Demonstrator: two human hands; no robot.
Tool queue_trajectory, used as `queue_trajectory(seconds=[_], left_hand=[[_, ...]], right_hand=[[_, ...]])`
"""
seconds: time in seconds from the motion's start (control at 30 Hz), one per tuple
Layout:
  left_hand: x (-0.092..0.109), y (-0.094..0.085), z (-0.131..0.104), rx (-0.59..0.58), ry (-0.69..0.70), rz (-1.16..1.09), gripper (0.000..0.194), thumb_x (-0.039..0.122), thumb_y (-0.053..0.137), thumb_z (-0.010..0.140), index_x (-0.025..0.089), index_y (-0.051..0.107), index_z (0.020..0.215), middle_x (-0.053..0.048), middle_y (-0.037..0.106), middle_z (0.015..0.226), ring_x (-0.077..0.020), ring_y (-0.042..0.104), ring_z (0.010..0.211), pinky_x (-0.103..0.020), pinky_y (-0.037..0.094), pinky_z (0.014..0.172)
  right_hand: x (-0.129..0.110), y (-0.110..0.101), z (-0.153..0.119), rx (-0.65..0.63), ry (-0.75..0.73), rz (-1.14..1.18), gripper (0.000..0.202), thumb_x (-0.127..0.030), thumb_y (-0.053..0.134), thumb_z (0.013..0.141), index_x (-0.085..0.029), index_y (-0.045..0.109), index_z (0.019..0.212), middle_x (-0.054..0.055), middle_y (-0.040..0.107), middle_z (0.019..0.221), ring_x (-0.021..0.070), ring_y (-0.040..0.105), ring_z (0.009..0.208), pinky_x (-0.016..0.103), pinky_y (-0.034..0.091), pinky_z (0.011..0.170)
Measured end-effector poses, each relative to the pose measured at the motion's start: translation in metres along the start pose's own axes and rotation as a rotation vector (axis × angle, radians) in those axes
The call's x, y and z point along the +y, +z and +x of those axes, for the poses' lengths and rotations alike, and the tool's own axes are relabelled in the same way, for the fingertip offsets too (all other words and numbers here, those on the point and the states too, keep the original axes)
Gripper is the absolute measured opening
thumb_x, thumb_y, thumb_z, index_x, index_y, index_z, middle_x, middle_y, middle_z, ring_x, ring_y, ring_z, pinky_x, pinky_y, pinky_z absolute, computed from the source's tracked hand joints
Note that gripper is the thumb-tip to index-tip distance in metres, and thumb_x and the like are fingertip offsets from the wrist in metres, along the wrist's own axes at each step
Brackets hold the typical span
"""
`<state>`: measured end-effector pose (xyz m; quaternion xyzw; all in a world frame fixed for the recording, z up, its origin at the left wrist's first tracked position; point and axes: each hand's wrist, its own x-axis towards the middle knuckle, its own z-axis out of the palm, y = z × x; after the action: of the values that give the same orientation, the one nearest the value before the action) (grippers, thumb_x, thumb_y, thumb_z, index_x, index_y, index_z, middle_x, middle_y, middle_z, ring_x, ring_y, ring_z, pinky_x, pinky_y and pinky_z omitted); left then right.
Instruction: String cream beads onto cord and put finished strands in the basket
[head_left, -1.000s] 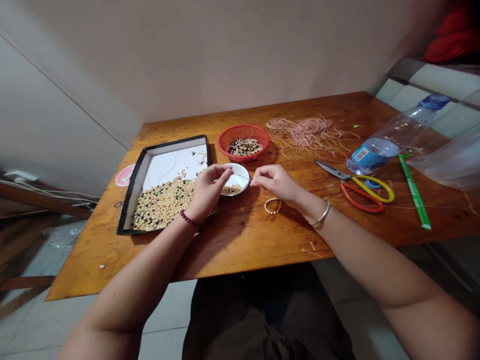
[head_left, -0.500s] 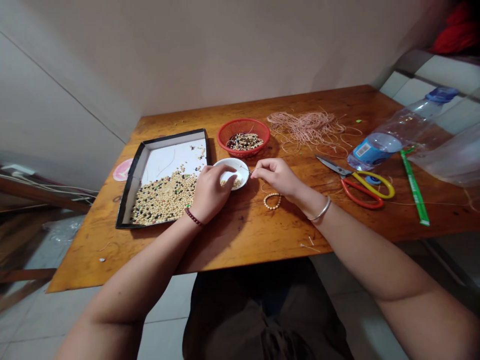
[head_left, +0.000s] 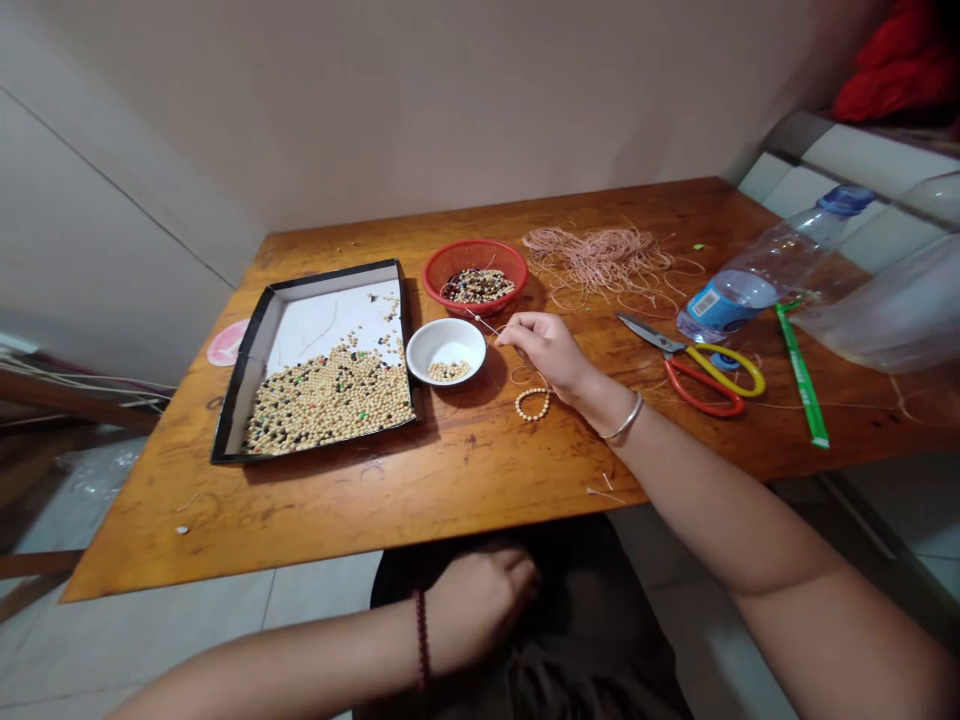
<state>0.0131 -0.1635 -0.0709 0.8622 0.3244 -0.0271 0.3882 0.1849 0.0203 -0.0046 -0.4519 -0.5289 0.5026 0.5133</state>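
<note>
The left hand (head_left: pixel 484 600) has moved from over the bowl (head_left: pixel 450 340) down to the lap (head_left: pixel 592 610), while the right hand (head_left: pixel 547 350) stays up beside the bowl; the two are well apart. The table (head_left: pixel 300 520) spreads ahead of the left hand and under the right; the tray (head_left: pixel 300 310) of beads lies well left of the right hand; the bottle (head_left: pixel 750 288) and, nearer, the scissors (head_left: pixel 679 350) lie to its right; the red basket (head_left: pixel 435 275) stands beyond it to the left, the bowl closer in; the bead loop (head_left: pixel 532 418) rests just short of it. Thumb and finger there pinch a thin string (head_left: pixel 489 326), with what looks like one bead (head_left: pixel 478 318) near the tip; the left is curled, and whether it holds anything cannot be told. Threading seems the step in hand; the next move probably calls for the left fingers to draw that bead along.
</note>
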Motion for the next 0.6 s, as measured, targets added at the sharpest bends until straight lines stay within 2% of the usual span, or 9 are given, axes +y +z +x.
queue_trajectory(seconds=[0.1,0.17,0.23,0.4,0.6], left_hand=[[-0.052,0.045,0.020,0.247,-0.269,0.181,0.043,0.013,0.037,0.089,0.026,0.056,0.125,-0.007,0.063,0.121,-0.0243,0.056,0.117,-0.043,0.044,0.102],[-0.075,0.062,0.031,0.295,-0.359,0.237,0.050,0.007,0.035,0.086,0.026,0.055,0.127,-0.006,0.064,0.120,-0.0241,0.055,0.119,-0.044,0.042,0.105],[-0.088,0.075,0.040,0.323,-0.460,0.322,0.052,0.002,0.034,0.084,0.021,0.057,0.126,-0.008,0.065,0.120,-0.0248,0.054,0.120,-0.046,0.040,0.107],[-0.093,0.093,0.056,0.313,-0.544,0.392,0.050,0.000,0.028,0.085,0.010,0.059,0.123,-0.014,0.063,0.121,-0.0267,0.054,0.120,-0.048,0.040,0.106],[-0.087,0.089,0.067,0.329,-0.497,0.482,0.051,-0.004,0.030,0.083,0.011,0.062,0.119,-0.012,0.066,0.115,-0.0251,0.058,0.115,-0.046,0.045,0.102]], right_hand=[[0.001,0.002,-0.001,-0.017,-0.007,0.005,0.015,-0.025,0.059,0.066,-0.017,0.054,0.054,-0.005,0.043,0.050,0.0083,0.036,0.052,0.023,0.027,0.050],[0.002,0.003,-0.001,-0.033,-0.008,0.003,0.016,-0.025,0.060,0.066,-0.017,0.054,0.054,-0.006,0.042,0.049,0.0076,0.034,0.051,0.024,0.027,0.050],[0.004,0.004,-0.002,-0.044,-0.012,0.000,0.017,-0.025,0.061,0.066,-0.016,0.054,0.053,-0.006,0.043,0.050,0.0072,0.033,0.051,0.024,0.026,0.051],[0.002,0.005,-0.003,-0.051,-0.010,0.004,0.017,-0.026,0.061,0.065,-0.016,0.054,0.052,-0.006,0.045,0.050,0.0073,0.033,0.051,0.024,0.026,0.051],[0.002,0.005,-0.002,-0.041,-0.010,0.021,0.016,-0.025,0.060,0.064,-0.017,0.055,0.052,-0.006,0.044,0.048,0.0075,0.035,0.050,0.024,0.028,0.051]])
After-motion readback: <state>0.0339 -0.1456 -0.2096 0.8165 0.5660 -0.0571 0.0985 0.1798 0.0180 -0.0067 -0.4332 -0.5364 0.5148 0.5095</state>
